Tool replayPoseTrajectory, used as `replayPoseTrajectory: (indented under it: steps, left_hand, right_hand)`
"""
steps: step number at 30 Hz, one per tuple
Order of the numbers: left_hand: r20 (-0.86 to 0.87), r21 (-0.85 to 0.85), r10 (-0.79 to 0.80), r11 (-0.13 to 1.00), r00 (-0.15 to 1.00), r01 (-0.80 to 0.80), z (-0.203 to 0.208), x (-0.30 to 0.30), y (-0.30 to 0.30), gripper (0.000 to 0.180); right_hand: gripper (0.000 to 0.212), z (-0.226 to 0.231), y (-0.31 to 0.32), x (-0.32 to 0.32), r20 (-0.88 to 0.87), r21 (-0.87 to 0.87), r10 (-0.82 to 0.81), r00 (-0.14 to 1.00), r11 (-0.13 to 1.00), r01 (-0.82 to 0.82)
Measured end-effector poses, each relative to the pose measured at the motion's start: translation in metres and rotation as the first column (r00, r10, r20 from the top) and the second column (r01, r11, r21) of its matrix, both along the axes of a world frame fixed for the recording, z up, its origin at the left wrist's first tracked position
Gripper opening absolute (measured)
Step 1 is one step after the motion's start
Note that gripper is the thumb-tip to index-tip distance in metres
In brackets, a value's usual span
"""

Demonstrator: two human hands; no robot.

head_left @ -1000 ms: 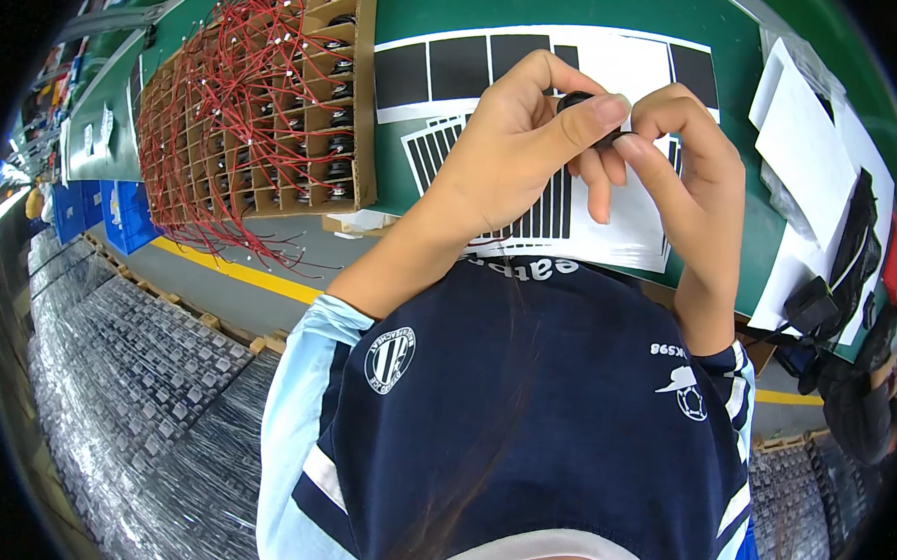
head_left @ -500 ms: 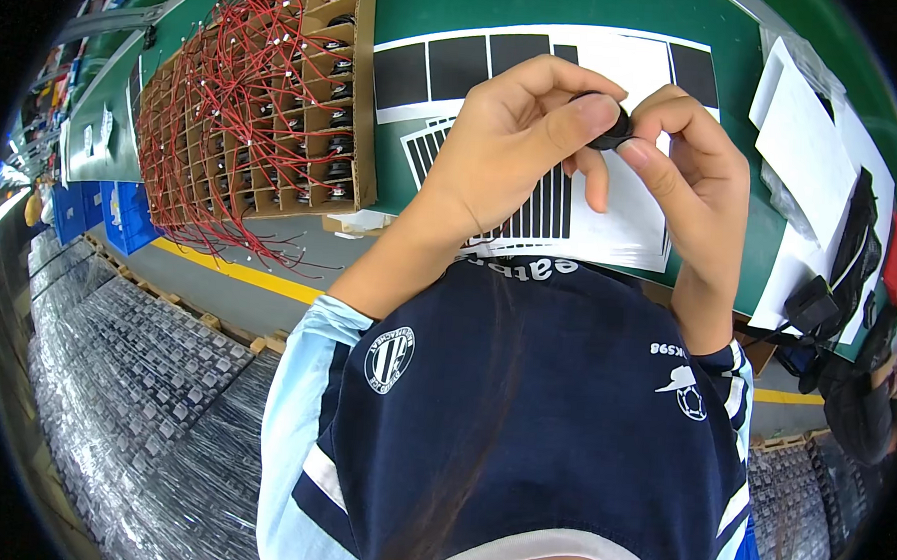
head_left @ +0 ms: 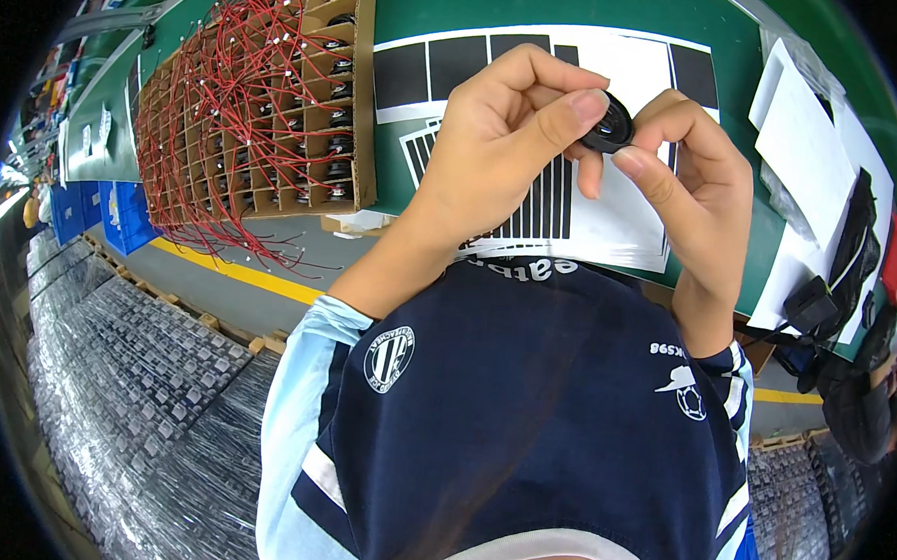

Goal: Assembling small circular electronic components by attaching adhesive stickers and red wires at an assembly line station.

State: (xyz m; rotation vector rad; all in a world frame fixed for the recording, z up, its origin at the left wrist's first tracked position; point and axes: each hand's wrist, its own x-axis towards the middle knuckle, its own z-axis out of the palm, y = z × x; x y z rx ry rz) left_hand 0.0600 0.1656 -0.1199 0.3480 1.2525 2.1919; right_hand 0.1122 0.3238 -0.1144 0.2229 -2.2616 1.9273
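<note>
A small round black speaker [head_left: 609, 129] with a raised rim is held between both hands, above the papers on the bench. My left hand [head_left: 505, 132] pinches its left edge between thumb and forefinger. On the opposite edge, the thumb and fingertips of my right hand [head_left: 695, 176] close on the rim. Its dark, glossy inner face is partly visible. Beneath the hands lie a sheet with black stripes [head_left: 547, 209] and a sheet with black rectangles [head_left: 458, 65], both partly covered by my fingers and wrists.
To the left, a divided cardboard box [head_left: 364, 96] holds round black parts in its cells, with tangled red wires [head_left: 247, 81] on top. White papers [head_left: 800, 145] and a black strap [head_left: 851, 238] lie right on the green bench [head_left: 621, 5]. Blue bins [head_left: 126, 216] stand below left.
The speaker has tilted, so its inner face and rim now show more. Both hands still pinch it; the left fingers have shifted slightly upward.
</note>
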Motion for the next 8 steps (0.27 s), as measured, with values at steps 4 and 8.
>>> replayPoseTrajectory:
  steps: [4,8]
  left_hand:
    - [-0.002,0.022,0.038,0.999,0.999,-0.038,-0.0092,0.0025,0.0011,0.022]
    - [-0.161,-0.029,-0.082,0.997,0.984,0.078,-0.0095,0.0021,-0.0026,0.032]
  right_hand:
    - [0.018,0.0058,-0.0069,0.0013,-0.053,0.172,-0.087,0.995,0.981,0.095]
    - [0.019,0.0013,-0.0009,0.0037,-0.110,0.309,-0.056,0.992,0.947,0.088]
